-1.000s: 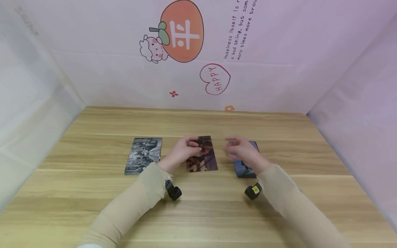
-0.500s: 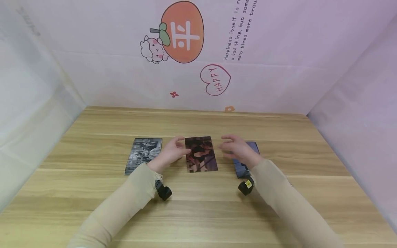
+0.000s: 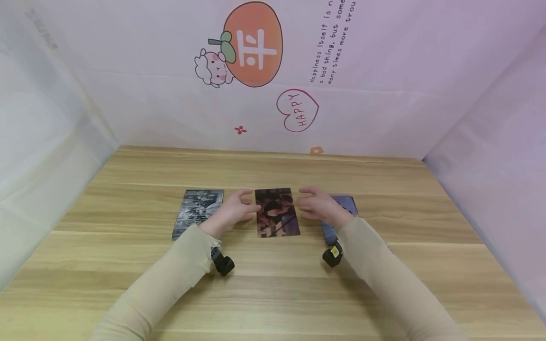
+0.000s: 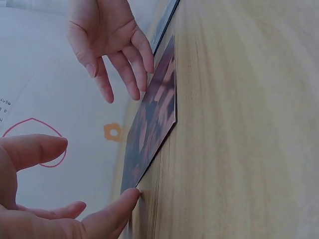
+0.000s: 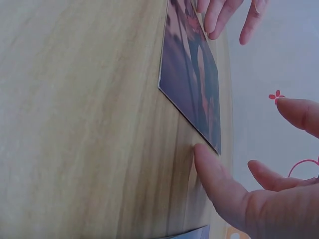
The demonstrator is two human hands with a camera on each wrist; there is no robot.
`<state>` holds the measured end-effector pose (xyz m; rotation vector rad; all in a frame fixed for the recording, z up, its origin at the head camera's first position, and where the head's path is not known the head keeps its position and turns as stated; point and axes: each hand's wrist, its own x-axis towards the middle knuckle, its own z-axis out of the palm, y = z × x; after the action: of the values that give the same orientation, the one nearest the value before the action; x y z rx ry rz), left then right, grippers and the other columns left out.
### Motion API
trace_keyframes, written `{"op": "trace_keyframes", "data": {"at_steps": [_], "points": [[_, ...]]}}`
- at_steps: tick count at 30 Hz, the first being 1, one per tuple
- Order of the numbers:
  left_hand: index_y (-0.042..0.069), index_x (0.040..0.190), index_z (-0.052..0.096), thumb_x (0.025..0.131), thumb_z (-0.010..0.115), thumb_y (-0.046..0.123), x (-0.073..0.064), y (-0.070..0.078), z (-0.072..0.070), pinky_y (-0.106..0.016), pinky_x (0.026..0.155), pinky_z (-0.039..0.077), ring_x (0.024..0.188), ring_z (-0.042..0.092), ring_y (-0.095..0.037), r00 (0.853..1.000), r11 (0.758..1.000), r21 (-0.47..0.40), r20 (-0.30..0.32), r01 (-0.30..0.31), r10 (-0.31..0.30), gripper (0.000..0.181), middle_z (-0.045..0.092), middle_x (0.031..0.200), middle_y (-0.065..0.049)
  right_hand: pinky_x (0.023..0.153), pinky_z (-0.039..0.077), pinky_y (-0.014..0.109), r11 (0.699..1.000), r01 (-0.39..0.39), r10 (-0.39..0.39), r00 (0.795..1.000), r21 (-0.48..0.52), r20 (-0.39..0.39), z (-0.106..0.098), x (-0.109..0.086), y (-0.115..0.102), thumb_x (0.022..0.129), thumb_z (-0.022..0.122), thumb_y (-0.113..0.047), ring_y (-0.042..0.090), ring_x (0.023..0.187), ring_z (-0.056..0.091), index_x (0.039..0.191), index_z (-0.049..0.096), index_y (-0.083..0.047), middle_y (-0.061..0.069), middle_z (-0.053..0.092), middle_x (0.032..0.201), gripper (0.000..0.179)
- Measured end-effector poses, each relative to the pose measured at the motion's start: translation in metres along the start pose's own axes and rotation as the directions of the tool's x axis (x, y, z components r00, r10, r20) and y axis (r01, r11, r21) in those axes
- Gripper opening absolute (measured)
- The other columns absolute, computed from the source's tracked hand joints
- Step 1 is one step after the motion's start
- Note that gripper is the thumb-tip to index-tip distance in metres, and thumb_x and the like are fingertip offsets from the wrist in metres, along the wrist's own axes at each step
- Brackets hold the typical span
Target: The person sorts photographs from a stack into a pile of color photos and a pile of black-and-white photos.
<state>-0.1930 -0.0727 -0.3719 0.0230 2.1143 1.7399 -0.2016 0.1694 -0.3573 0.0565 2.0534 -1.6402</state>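
A dark reddish-brown photo card [image 3: 278,213] lies flat in the middle of the wooden table, between the two hands. Along its left edge is the left hand [image 3: 233,208], fingers spread and holding nothing; in the left wrist view a fingertip [image 4: 130,195] is close to the card's edge. The right hand [image 3: 321,206] is just off the card's right side, fingers apart with nothing in them. From the right wrist view, one fingertip [image 5: 200,152] comes down by the table near the card's edge, and whether it touches cannot be told.
A black-and-white photo card [image 3: 196,210] lies on the left, partly behind the left hand. A bluish card [image 3: 347,203] lies at the right, partly covered by the right hand and wrist. White printed cloth [image 3: 371,113] stands behind the wooden table [image 3: 277,293].
The left hand has drawn left from above the middle card to beside its edge. The right hand has moved left toward that card. The cards have not visibly shifted.
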Motion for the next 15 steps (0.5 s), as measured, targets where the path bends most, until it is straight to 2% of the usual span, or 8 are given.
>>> {"op": "trace_keyframes", "data": {"at_steps": [9, 15], "points": [[0.0, 0.147, 0.024, 0.092, 0.057, 0.003, -0.0013, 0.003, 0.0058, -0.041, 0.098, 0.048, 0.124, 0.049, -0.039, 1.0, 0.999, -0.052, 0.003, 0.014, -0.014, 0.064, 0.033, 0.145, -0.029, 0.108, 0.038, 0.046, 1.0, 0.004, -0.004, 1.0, 0.024, -0.001, 0.0064, 0.0005, -0.0005, 0.096, 0.05, -0.007, 0.041, 0.133, 0.036, 0.148, 0.017, 0.002, 0.028, 0.029, 0.147, 0.063], [0.001, 0.146, 0.027, 0.092, 0.058, 0.003, 0.0001, 0.0002, 0.0082, -0.041, 0.098, 0.048, 0.123, 0.049, -0.038, 1.0, 0.998, -0.056, -0.006, 0.017, -0.017, 0.063, 0.033, 0.145, -0.028, 0.11, 0.036, 0.046, 0.999, 0.001, -0.001, 1.0, 0.035, 0.001, 0.0081, 0.0029, 0.0035, 0.096, 0.049, -0.007, 0.04, 0.135, 0.033, 0.147, 0.018, 0.004, 0.027, 0.028, 0.148, 0.061]]}}
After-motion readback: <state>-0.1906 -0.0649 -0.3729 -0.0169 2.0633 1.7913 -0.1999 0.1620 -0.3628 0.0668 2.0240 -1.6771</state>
